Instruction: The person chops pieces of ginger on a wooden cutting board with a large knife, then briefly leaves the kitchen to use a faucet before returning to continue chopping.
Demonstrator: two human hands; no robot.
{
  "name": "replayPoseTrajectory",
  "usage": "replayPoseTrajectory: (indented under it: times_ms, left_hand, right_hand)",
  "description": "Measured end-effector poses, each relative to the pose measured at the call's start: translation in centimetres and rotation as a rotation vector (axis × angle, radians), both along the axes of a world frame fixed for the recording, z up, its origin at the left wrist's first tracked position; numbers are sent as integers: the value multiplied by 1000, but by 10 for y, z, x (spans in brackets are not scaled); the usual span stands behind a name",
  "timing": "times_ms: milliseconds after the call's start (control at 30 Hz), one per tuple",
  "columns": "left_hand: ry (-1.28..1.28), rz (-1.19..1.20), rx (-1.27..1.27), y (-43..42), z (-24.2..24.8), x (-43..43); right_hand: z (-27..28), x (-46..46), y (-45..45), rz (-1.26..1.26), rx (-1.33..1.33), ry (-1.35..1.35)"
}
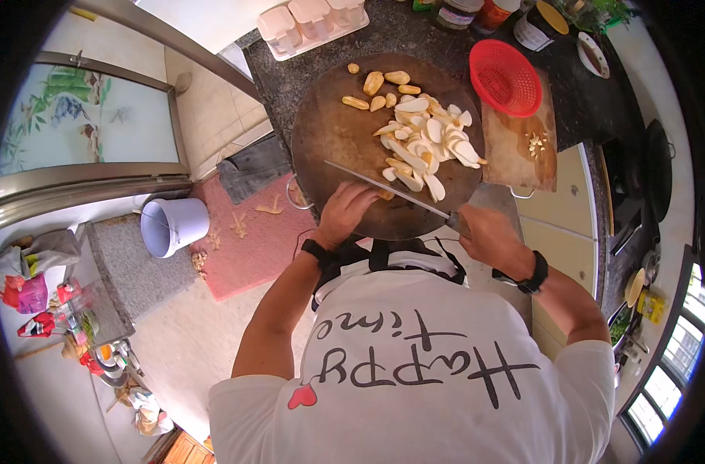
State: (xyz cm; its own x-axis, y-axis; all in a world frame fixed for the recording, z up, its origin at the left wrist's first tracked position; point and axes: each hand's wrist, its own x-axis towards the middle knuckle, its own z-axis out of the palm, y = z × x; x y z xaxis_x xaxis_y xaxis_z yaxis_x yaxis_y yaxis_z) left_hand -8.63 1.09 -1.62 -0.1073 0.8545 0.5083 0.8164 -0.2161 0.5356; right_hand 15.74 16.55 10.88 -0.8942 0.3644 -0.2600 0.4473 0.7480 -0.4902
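Note:
My right hand (pixel 491 238) is closed on the handle of a kitchen knife (pixel 390 190), whose blade points up and left over a round wooden chopping board (pixel 341 139). Beside the blade, near the board's lower edge, my left hand (pixel 345 211) presses on a small peeled root piece (pixel 385 195), partly hidden by hand and blade. A heap of pale cut slices (pixel 433 130) lies on the board's right half. Several whole peeled pieces (pixel 373 83) are spread near its far edge.
A red plastic basket (pixel 505 78) overlaps a rectangular wooden board (pixel 518 133) bearing chopped bits (pixel 536 145). Lidded seasoning boxes (pixel 312 23), jars (pixel 457 13) and a bowl (pixel 593 55) stand farther back. A white bucket (pixel 174 226) is at left, near a pink mat (pixel 254 232).

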Motion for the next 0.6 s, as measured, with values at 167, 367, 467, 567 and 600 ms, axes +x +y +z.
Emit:
replayPoseTrajectory:
  times_ms: [167,367,467,567,600]
  left_hand:
    - [67,2,17,1,4,-1]
    - [-106,44,-14,-2,-5,2]
    - [-45,1,19,-1,-8,-2]
    - [31,3,9,-3,-9,-2]
    - [53,4,-2,-2,-7,-2]
  right_hand:
    - [38,15,-9,-7,45,-104]
    - [48,17,-14,-7,65,-136]
    - [47,17,-13,6,82,-110]
    - [46,19,-13,20,109,-104]
    - [45,19,-12,20,101,-93]
